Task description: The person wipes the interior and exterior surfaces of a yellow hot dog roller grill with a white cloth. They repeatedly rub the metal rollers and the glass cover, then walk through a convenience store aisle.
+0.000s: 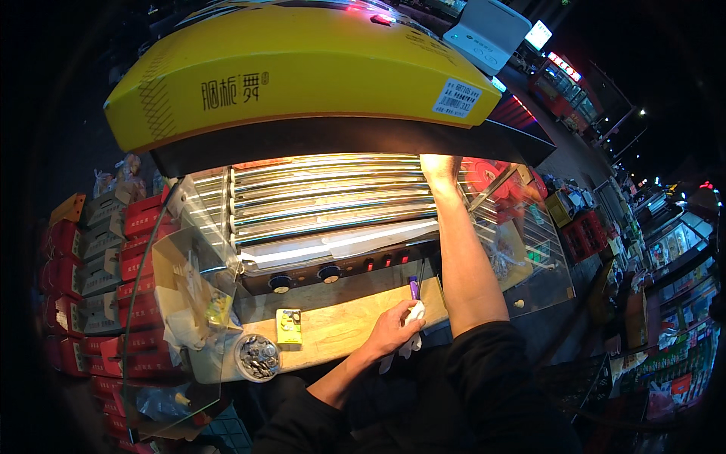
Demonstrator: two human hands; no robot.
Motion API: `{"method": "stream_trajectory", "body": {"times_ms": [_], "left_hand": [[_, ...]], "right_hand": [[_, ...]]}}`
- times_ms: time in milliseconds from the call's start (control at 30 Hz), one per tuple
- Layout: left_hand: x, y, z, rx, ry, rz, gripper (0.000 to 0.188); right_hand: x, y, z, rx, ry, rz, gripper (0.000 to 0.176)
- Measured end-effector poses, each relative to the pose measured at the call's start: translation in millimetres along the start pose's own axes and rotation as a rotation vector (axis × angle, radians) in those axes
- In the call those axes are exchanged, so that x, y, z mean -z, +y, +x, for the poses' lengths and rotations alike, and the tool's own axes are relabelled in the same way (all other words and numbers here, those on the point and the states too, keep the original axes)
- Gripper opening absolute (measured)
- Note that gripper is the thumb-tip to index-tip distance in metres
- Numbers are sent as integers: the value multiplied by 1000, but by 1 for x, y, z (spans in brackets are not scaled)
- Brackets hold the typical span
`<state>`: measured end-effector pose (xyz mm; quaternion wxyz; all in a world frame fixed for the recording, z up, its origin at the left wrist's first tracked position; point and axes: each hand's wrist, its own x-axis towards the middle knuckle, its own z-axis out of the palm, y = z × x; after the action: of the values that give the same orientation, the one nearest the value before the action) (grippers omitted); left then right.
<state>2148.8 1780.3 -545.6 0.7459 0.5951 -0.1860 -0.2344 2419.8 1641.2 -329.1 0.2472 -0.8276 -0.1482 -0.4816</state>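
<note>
A roller grill with shiny metal rollers [334, 196] stands lit before me, under a dark hood. My right hand [441, 167] reaches in at the grill's right end; its fingers are hidden behind the hood's edge, so what it touches does not show. Near the front edge of the wooden board [340, 329], my left hand [397, 326] has its fingers closed on a crumpled white cloth or tissue [417, 313]. A purple packet [414, 286] lies just beyond that hand. Farther left are a small yellow-green box [289, 327] and a clear tub of small dark, shiny pieces [258, 356].
A large yellow box [306, 74] rests on the hood [340, 139], with a white device [489, 37] behind its right corner. Clear side panels [164, 340] flank the grill. Red cartons [144, 267] are stacked at left. Knobs [329, 274] and red switches line the grill's front.
</note>
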Motion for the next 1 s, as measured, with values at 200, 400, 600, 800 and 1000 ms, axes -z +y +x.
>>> {"method": "stream_trajectory", "body": {"times_ms": [200,400,600,800,1000], "left_hand": [[1,6,-2,-33,10,77,57],[3,-2,2,-33,-11,57,55],[0,-6,0,-41,-7,25,56],[1,7,-3,41,-23,56,58],[5,10,-2,-5,-12,154,50]], "right_hand": [[-16,7,0,83,138,-25,11],[-28,11,-5,-108,-115,-101,30],[-31,3,-8,-30,-25,3,18],[-79,-57,-22,-120,-407,580,21],[-138,-151,-21,124,-794,125,26]]}}
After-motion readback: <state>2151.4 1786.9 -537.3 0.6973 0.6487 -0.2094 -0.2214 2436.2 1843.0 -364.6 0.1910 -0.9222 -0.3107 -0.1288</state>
